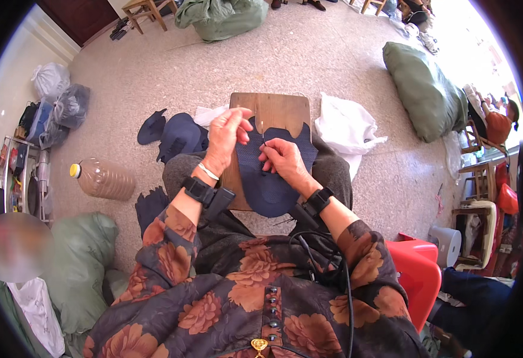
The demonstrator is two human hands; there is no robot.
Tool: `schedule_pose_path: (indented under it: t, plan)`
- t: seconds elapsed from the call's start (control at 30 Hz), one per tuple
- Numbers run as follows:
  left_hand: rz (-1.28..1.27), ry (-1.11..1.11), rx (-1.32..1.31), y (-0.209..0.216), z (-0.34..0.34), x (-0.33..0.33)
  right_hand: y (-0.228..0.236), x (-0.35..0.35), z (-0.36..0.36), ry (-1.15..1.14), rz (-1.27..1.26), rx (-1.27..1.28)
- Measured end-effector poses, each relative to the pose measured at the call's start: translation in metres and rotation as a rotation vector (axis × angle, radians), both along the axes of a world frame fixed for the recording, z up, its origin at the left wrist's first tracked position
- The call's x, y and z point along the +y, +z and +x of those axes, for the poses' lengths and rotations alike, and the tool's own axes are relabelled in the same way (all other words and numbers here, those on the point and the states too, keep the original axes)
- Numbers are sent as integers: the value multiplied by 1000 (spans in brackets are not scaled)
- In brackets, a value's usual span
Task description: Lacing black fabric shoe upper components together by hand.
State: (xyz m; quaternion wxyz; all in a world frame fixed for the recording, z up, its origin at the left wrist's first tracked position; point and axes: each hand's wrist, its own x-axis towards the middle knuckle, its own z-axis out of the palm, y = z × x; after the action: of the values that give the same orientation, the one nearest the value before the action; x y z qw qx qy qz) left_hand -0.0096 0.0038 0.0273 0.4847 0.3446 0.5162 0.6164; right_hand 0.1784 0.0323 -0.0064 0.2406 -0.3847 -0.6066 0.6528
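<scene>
A dark blue fabric piece (273, 179), shaped like a shoe upper, lies on a wooden board (279, 110) across my knees. My left hand (224, 138) is raised over its left edge with fingers pinched, apparently on a thin thread that I can barely see. My right hand (282, 160) presses on the middle of the blue piece, fingers closed together on the fabric. A black band sits on each wrist.
More dark blue fabric pieces (175, 136) lie on the floor to the left, beside a plastic bottle (101, 179). A white bag (345, 128) sits right of the board, a red stool (417, 268) at my right, and green sacks (422, 83) beyond. Another person (497, 125) sits far right.
</scene>
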Motion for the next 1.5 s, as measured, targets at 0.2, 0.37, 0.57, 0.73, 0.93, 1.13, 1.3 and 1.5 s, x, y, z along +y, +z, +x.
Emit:
schedule_pose_path:
  t: [0.2, 0.37, 0.57, 0.73, 0.93, 1.13, 1.3, 1.5]
  plan:
    - [-179, -99, 32, -15, 3, -21, -4, -4, 1, -128, -66, 65]
    - [93, -39, 602, -23, 36, -32, -5, -2, 7, -172, -59, 61]
    - [-22, -82, 223, -31, 52, -37, -8, -2, 15, -171, -238, 167]
    - [-38, -39, 262, -33, 48, -37, -5, -4, 17, -146, -220, 117]
    - [-38, -75, 335, -28, 53, -33, -2, -8, 17, -139, -272, 158]
    - [-43, -92, 350, -33, 53, -30, -2, -8, 19, -134, -353, 190]
    - [-57, -97, 191, -33, 51, -29, 5, -7, 16, -109, -345, 181]
    - [-3, 52, 282, -43, 50, -19, -7, -6, 16, -112, -207, 137]
